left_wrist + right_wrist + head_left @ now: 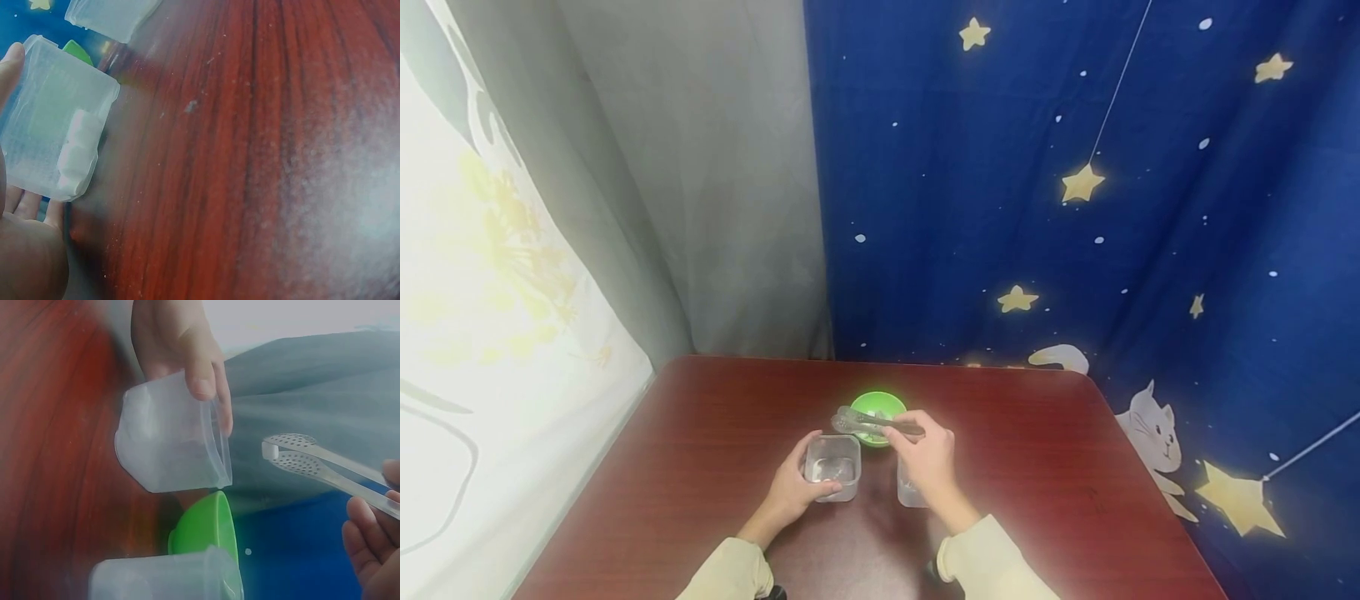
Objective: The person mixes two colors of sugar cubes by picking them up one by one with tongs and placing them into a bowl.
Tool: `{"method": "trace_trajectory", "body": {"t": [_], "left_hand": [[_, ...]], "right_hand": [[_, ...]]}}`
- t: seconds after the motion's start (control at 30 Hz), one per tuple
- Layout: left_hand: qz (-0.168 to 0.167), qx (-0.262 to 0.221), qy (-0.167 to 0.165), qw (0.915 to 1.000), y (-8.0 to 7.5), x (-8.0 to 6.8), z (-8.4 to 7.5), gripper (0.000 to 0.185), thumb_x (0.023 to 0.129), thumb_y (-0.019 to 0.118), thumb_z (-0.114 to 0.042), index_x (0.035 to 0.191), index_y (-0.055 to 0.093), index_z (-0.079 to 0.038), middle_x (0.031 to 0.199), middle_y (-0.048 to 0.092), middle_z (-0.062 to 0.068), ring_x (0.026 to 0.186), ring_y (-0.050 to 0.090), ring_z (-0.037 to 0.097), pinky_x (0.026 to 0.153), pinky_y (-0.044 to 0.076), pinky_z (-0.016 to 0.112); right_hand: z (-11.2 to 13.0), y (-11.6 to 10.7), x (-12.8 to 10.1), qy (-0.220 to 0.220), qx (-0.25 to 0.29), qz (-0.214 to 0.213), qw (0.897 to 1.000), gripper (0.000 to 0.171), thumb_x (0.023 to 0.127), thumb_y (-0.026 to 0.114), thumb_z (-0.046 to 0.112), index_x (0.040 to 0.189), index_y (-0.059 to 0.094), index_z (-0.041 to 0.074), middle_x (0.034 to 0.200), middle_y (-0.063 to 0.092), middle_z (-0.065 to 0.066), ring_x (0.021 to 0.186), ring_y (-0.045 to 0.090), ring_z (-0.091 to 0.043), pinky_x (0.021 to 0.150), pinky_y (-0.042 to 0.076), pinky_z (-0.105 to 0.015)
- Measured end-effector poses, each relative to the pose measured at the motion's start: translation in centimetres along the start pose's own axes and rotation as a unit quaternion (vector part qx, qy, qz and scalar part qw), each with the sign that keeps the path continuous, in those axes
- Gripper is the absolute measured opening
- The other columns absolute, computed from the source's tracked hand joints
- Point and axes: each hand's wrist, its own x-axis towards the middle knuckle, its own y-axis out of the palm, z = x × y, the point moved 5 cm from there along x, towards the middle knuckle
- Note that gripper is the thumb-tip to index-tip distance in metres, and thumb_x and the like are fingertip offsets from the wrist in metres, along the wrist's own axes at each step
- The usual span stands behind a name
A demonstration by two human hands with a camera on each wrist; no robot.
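Note:
My left hand (pixel 788 487) grips a clear square plastic container (pixel 832 446), thumb on the near side and fingers round the far side. White pieces (pixel 78 147) lie inside it, seen through the wall in the left wrist view. My right hand (pixel 931 458) holds metal tongs (pixel 340 478) with perforated heads. Between those heads a small white block (pixel 270 450) is pinched, shown in the right wrist view. In the head view, the tongs reach left over a green bowl (pixel 877 402), above the held container's far edge.
A second clear plastic container (pixel 912 493) stands to the right, partly hidden by my right hand. Behind the two containers is the green bowl. All rest on a reddish-brown table (pixel 737 400), with a grey curtain (pixel 722 208) and a blue starry one (pixel 940 208) beyond its far edge.

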Motion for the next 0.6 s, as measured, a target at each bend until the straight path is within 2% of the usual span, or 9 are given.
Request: {"method": "trace_trajectory", "body": {"t": [0.23,0.6], "left_hand": [[0.004,-0.016,0.002,0.9999,0.0,0.0,-0.1,0.099,0.057,0.095,-0.017,0.143,0.045,-0.013,0.124,0.058,0.017,0.101,0.060,0.032,0.082,0.052,0.038],[0.004,-0.001,-0.005,1.0000,-0.1,0.1,0.0,0.098,0.057,0.095,-0.019,0.142,0.046,-0.016,0.124,0.059,0.014,0.102,0.059,0.031,0.083,0.050,0.038]], "right_hand": [[-0.1,-0.7,0.4,-0.005,0.010,-0.016,1.000,0.020,0.075,0.084,0.014,0.091,0.073,0.009,0.079,0.073,-0.005,0.071,0.072,-0.017,0.060,0.055,-0.022],[-0.2,-1.9,1.2,0.003,0.015,-0.046,0.999,0.019,0.078,0.082,0.014,0.093,0.072,0.009,0.083,0.074,-0.006,0.074,0.072,-0.017,0.062,0.056,-0.024]]}}
